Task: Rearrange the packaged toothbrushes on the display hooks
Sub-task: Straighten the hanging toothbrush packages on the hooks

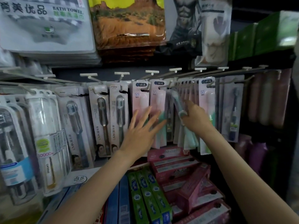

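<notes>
Packaged toothbrushes hang in rows from display hooks [169, 85] across the middle of the rack. My left hand [142, 128] has its fingers spread straight and lies against the pink toothbrush packs [140, 101] left of centre. My right hand [195, 117] grips a pale green and grey toothbrush pack [177, 102], which hangs tilted below a hook. Behind it several pink packs [187, 92] crowd the same hook. More pink-and-green packs [207, 94] hang to the right.
Grey boxed toothbrushes [101, 117] and clear-cased ones [43, 126] hang at the left. Bath towel bags [47, 23] hang above. Green [145, 198] and pink toothpaste boxes [191, 180] fill the shelf below my arms. Bottles [267, 101] stand at the right.
</notes>
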A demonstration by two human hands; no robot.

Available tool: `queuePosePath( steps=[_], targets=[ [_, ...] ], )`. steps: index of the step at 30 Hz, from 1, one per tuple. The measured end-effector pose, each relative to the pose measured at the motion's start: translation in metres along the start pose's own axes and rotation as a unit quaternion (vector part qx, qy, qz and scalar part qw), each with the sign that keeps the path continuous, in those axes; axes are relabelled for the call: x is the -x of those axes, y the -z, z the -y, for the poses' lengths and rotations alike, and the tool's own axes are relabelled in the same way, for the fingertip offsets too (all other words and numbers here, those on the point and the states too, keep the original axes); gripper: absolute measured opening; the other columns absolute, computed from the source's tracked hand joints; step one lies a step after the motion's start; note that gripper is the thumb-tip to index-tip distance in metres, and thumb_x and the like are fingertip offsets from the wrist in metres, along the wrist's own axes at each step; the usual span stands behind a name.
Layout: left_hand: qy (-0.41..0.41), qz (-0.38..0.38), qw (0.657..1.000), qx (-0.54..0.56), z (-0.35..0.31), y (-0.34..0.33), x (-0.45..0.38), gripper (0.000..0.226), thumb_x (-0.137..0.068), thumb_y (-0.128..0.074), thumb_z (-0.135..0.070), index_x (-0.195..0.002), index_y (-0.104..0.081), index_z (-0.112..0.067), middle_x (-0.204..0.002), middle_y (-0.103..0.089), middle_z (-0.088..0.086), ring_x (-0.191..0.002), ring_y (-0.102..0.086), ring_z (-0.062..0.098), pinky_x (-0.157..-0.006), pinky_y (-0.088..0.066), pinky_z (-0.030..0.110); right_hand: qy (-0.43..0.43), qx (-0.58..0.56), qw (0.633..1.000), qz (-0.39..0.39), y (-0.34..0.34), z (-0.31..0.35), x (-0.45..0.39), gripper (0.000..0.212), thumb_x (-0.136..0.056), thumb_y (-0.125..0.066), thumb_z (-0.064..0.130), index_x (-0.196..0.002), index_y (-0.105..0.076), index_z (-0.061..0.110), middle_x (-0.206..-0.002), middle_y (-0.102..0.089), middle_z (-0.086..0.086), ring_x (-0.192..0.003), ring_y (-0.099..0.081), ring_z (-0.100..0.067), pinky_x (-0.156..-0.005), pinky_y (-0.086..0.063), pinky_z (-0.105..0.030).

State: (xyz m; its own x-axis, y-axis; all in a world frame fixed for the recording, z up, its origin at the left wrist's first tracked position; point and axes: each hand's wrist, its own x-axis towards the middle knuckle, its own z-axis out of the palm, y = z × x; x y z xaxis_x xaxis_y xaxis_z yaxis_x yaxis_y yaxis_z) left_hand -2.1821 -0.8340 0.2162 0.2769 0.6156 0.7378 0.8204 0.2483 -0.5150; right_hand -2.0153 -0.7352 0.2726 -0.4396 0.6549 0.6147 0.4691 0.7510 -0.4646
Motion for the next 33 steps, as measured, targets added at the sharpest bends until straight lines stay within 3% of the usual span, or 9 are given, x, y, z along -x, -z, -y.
queuePosePath(
  steps=[3, 4, 6, 8, 14, 18, 20, 27, 33],
  targets=[
    [0.0, -0.002, 1.0, -0.016, 0.001, 0.0, -0.001, 0.078, -0.066, -0.077, -0.013, -0.136, -0.044, -0.023, -0.146, -0.038, 0.006, -0.138, -0.018, 0.031, -0.109, -0.006, 0.056, -0.039, -0.129, 0.99, 0.037, -0.016, 0.007, 0.001, 0.051, -0.094, -0.047, 0.007, -0.142, -0.031, 0.01, -0.114, -0.057, -0.013, -0.075, -0.053, -0.011, -0.055, -0.042, -0.008],
    [-0.002, -0.003, 1.0, -0.02, 0.002, 0.001, -0.002, 0.078, -0.064, -0.078, -0.012, -0.135, -0.047, -0.021, -0.146, -0.039, 0.007, -0.138, -0.018, 0.031, -0.108, -0.007, 0.056, -0.056, -0.179, 0.982, 0.036, -0.025, 0.007, 0.001, 0.053, -0.094, -0.047, 0.008, -0.144, -0.029, 0.012, -0.123, -0.055, -0.013, -0.083, -0.056, -0.014, -0.064, -0.048, -0.012],
    [-0.005, -0.002, 1.0, -0.026, 0.004, 0.002, -0.001, 0.076, -0.062, -0.077, -0.011, -0.133, -0.05, -0.019, -0.145, -0.04, 0.007, -0.137, -0.019, 0.031, -0.108, -0.008, 0.057, -0.098, -0.269, 0.958, 0.024, -0.041, 0.007, 0.0, 0.055, -0.095, -0.048, 0.01, -0.145, -0.027, 0.017, -0.135, -0.049, -0.011, -0.107, -0.056, -0.024, -0.09, -0.051, -0.036],
    [-0.008, 0.001, 1.0, -0.03, 0.006, 0.003, 0.0, 0.074, -0.063, -0.076, -0.012, -0.132, -0.051, -0.018, -0.144, -0.041, 0.008, -0.137, -0.019, 0.031, -0.109, -0.006, 0.056, -0.117, -0.327, 0.938, 0.011, -0.05, 0.007, -0.001, 0.056, -0.095, -0.048, 0.009, -0.145, -0.026, 0.019, -0.133, -0.049, -0.01, -0.113, -0.053, -0.027, -0.097, -0.046, -0.044],
    [-0.01, 0.019, 0.999, -0.04, 0.01, 0.004, 0.001, 0.074, -0.068, -0.075, -0.017, -0.136, -0.046, -0.02, -0.146, -0.038, 0.01, -0.139, -0.017, 0.029, -0.11, 0.001, 0.054, -0.118, -0.543, 0.83, 0.05, -0.057, 0.005, 0.002, 0.057, -0.094, -0.044, -0.002, -0.141, -0.032, 0.028, -0.105, -0.052, -0.005, -0.091, -0.054, -0.019, -0.075, -0.049, -0.03],
    [-0.009, 0.019, 0.998, -0.052, 0.012, 0.004, 0.002, 0.076, -0.067, -0.075, -0.018, -0.137, -0.045, -0.021, -0.147, -0.036, 0.009, -0.139, -0.016, 0.028, -0.11, -0.001, 0.054, -0.106, -0.634, 0.762, 0.078, -0.055, 0.003, 0.003, 0.063, -0.093, -0.042, -0.009, -0.139, -0.034, 0.034, -0.103, -0.053, -0.012, -0.076, -0.058, -0.015, -0.059, -0.052, -0.022],
    [-0.009, 0.02, 0.998, -0.059, 0.013, 0.002, 0.002, 0.078, -0.065, -0.077, -0.018, -0.136, -0.046, -0.021, -0.149, -0.032, 0.007, -0.139, -0.018, 0.028, -0.11, -0.002, 0.055, -0.108, -0.657, 0.742, 0.08, -0.059, 0.003, 0.001, 0.066, -0.092, -0.041, -0.01, -0.142, -0.032, 0.032, -0.105, -0.052, -0.014, -0.077, -0.059, -0.015, -0.059, -0.053, -0.022],
    [-0.013, 0.035, 0.997, -0.069, 0.017, 0.005, 0.005, 0.081, -0.064, -0.077, -0.017, -0.137, -0.043, -0.018, -0.148, -0.035, 0.001, -0.139, -0.019, 0.027, -0.11, -0.007, 0.056, -0.096, -0.685, 0.72, 0.066, -0.071, 0.008, 0.003, 0.064, -0.093, -0.042, -0.008, -0.144, -0.03, 0.03, -0.11, -0.055, -0.015, -0.092, -0.062, -0.022, -0.076, -0.056, -0.031],
    [-0.005, 0.055, 0.997, -0.056, 0.018, 0.01, 0.005, 0.086, -0.062, -0.076, -0.015, -0.14, -0.039, -0.014, -0.148, -0.031, 0.002, -0.139, -0.02, 0.025, -0.11, -0.01, 0.055, -0.099, -0.688, 0.717, 0.04, -0.074, 0.015, 0.004, 0.062, -0.094, -0.041, -0.007, -0.142, -0.032, 0.032, -0.113, -0.055, -0.015, -0.091, -0.062, -0.02, -0.075, -0.056, -0.028]
  ],
)
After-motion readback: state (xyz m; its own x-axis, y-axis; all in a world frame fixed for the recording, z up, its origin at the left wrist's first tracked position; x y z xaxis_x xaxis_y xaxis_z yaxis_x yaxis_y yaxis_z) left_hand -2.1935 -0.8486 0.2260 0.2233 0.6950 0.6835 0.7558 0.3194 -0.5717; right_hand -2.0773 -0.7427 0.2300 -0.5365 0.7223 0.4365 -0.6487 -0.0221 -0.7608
